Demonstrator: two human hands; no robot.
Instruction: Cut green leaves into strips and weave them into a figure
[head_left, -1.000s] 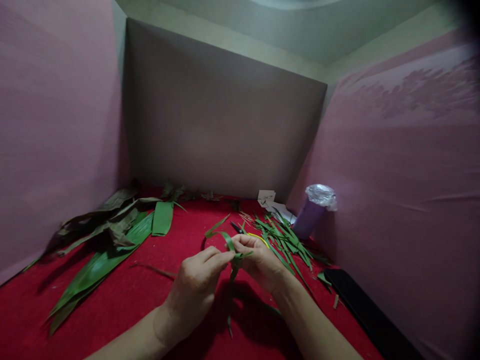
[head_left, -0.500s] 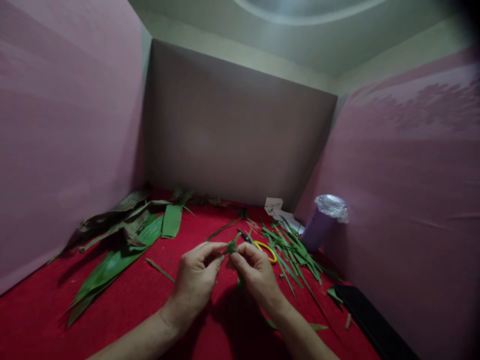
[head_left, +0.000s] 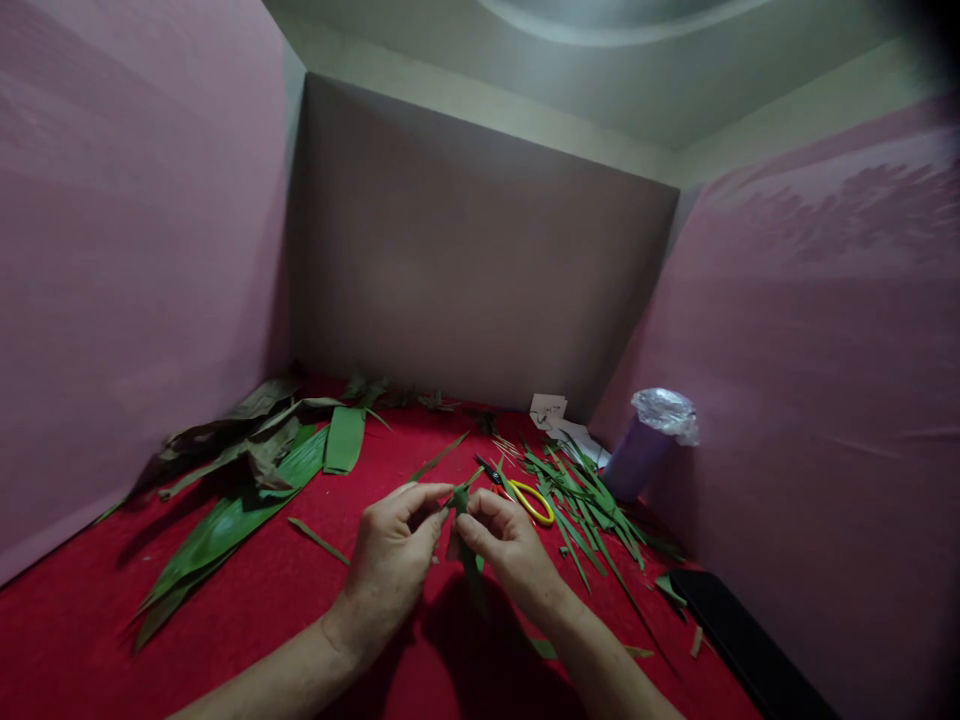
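Note:
Between my two hands, above the red cloth [head_left: 262,660], is a folded strip of green leaf [head_left: 461,498]. My left hand [head_left: 394,545] pinches it from the left with thumb and forefinger. From the right, my right hand [head_left: 506,545] is closed on the same leaf strip, whose tail hangs down below the fingers. A thin stem end sticks up from the folded part. Just beyond my right hand lie scissors [head_left: 534,502] with yellow handles and dark blades. My fingers partly hide the folded section.
Large green leaves [head_left: 240,520] and dry brown leaves [head_left: 262,440] lie at the left. Cut leaf strips [head_left: 592,500] are heaped at the right, near a purple cup [head_left: 637,455] topped with clear wrap. White paper [head_left: 551,412] lies behind; a black flat object [head_left: 742,640] is at the right edge.
My right hand has shifted slightly left and the leaf tail now hangs more visibly beneath it. A leaf strip end behind my hands has swung. The left hand stays nearly still.

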